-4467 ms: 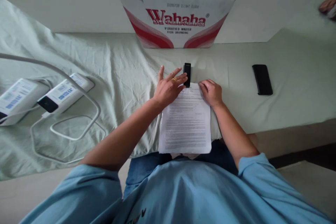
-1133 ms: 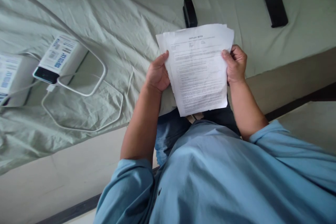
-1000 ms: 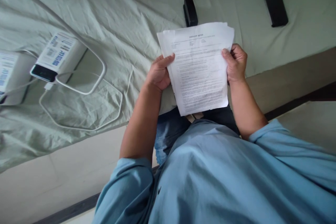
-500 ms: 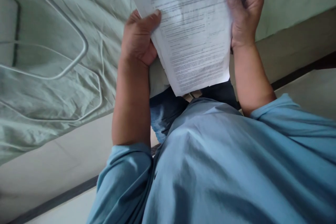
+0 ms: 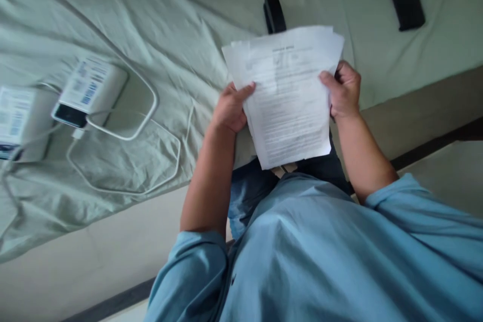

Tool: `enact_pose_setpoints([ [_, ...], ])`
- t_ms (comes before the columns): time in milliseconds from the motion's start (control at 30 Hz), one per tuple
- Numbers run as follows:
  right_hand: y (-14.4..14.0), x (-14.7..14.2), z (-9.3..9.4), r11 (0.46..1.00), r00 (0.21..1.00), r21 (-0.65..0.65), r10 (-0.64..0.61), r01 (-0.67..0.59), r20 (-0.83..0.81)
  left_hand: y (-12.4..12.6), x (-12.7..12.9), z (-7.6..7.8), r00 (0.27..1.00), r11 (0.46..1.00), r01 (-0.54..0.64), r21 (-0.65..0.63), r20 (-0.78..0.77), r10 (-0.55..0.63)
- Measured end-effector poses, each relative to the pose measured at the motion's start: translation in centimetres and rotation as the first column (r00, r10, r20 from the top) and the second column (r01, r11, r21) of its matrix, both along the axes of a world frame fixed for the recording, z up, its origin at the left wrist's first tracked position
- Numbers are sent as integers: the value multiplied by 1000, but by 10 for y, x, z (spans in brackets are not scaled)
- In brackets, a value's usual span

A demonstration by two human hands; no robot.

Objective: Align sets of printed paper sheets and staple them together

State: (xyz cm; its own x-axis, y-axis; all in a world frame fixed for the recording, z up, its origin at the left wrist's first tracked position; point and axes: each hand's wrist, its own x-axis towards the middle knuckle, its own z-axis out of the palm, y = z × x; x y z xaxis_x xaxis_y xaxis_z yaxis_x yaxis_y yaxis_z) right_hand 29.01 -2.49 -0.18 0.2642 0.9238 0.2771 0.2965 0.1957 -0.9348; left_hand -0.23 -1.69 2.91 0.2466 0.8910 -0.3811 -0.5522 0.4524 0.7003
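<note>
Head view: pale green cloth spreads below the paper stack, which is held up over its near edge — top corners visibly staggered. Left hand and right hand each grip a side margin, thumbs on top. Holding it well calls for light, even pressure, sides level — no creasing. Beyond the top edge sits a black stapler-like object.

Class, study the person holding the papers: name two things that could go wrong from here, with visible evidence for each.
1. The papers might slip further out of line: their edges sit unevenly between the left hand and right hand.
2. The left forearm might snag the thin white cable looped loosely near it on the green cloth.
</note>
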Motion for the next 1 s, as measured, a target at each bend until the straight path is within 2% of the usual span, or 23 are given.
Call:
enact_pose_setpoints([
  [67,-1,-2,-1,999,995,46,16,-12,-93,2,0,-2,999,1000,15,19,30,-16],
  [267,-6,-7,7,1000,973,-27,-11,5,-231,4,-1,8,990,998,51,39,132,-56],
  [400,-7,-6,6,999,974,-47,-13,2,-224,3,-2,10,993,999,17,39,118,-21],
  [533,-6,-6,4,999,974,-41,-29,20,-224,6,-5,1,994,1000,11,3,106,-12],
  [700,-6,-5,4,999,973,-45,-36,26,-227,9,-9,-10,992,997,65,-45,115,-60],
  [1000,-8,-5,4,998,980,-56,-29,19,-197,8,-5,-15,992,999,50,-12,117,-48],
])
